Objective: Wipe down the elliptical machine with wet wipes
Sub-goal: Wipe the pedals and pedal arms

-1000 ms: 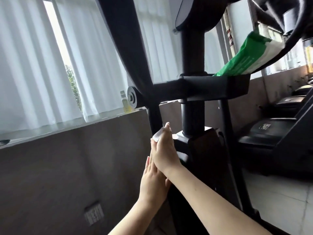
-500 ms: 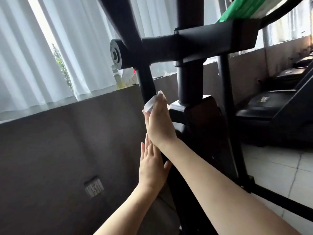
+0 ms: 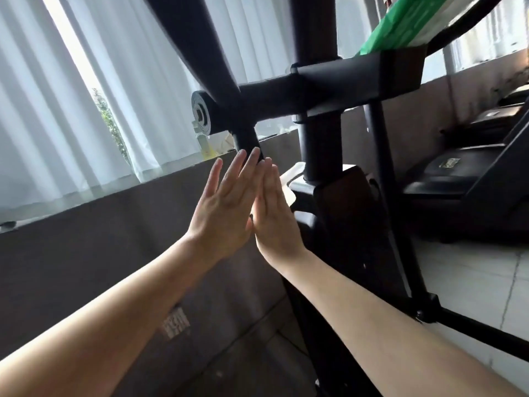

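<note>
The elliptical machine [image 3: 337,224] fills the middle of the view. Its black post [image 3: 322,144] stands upright and a cross tube [image 3: 274,90] branches off to the left. From the end of that tube a thin bar [image 3: 245,138] runs downward, and I judge this to be the part now being cleaned. The green pack of wipes [image 3: 398,27] lies high on the machine's ledge [image 3: 372,70] at upper right, well apart from the hands but within reach for a fresh sheet.

The left hand [image 3: 224,207] and right hand [image 3: 273,216] stand palm toward palm, fingers straight and pointing up, with the bar seemingly caught between them. Each grip is released and flat, not clenched, which lets the palms sandwich the bar and slide along it. Past the right hand's far edge shows a scrap of white, probably the wipe [image 3: 293,171] pressed under that palm. How far it wraps the bar is hidden.
</note>
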